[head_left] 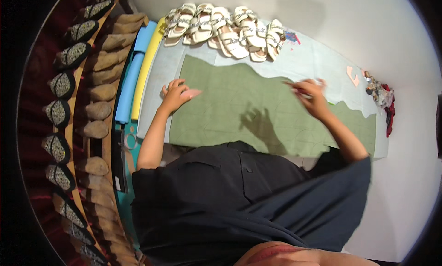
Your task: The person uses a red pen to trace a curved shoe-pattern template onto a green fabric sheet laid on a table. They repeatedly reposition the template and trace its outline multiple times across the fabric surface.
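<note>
A large olive-green sheet of material (230,100) with a wavy far edge lies across the table, with faint curved outlines on it. Over its left end, my left hand (173,96) has its fingers curled round a small, pointed, flat pink piece (195,93), which sticks out to the right. My right hand (314,97) is raised over the right half of the sheet, casting a shadow. Between its thumb and fingers it grips a thin pen-like stick (288,83) that points left; motion blurs its details.
Several white strappy sandals (229,39) stand along the far edge. A flat pink cutout (353,76) and a small heap of scraps (380,93) lie far right. At left are a blue roll (130,88), a yellow roll (146,77), wooden shoe lasts (102,92) and racked dark patterned shoes (62,85).
</note>
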Available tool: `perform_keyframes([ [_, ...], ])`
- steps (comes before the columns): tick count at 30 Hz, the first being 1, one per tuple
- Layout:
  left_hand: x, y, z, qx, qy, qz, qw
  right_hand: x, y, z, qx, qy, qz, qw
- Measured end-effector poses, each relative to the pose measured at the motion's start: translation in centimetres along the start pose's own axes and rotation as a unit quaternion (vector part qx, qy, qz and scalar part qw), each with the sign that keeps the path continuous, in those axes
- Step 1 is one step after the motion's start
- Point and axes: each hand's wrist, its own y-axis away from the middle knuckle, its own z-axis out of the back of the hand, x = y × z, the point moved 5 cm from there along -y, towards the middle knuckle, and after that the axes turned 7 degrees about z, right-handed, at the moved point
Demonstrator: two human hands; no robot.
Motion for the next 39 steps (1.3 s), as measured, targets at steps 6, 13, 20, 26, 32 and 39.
perform_keyframes([
  [6, -3.0, -0.4, 0.8, -0.052, 0.029, -0.041, 0.997, -2.0, -12.1, 2.3, -0.371, -0.192, 0.057, 0.907],
  [13, -3.6, -1.1, -0.2, -0.125, 0.027, -0.048, 0.991, 7.4, -18.8, -23.7, -0.009, -0.204, 0.005, 0.979],
  [20, -0.7, -4.0, -1.8, -0.165, 0.082, -0.031, 0.982, 6.0, -14.7, -24.6, 0.028, -0.128, -0.007, 0.991],
  [26, -4.3, -6.5, -0.3, -0.131, -0.026, -0.090, 0.987, 1.1, -8.0, -26.2, 0.048, 0.003, -0.061, 0.997],
  [32, -2.2, -5.8, -3.1, -0.055, -0.068, -0.099, 0.991, 1.5, -7.4, -26.2, 0.051, 0.001, -0.077, 0.996],
  [39, -3.1, -7.6, -2.3, -0.016, -0.084, 0.016, 0.996, 1.6, -7.2, -26.2, 0.037, 0.012, -0.073, 0.997],
])
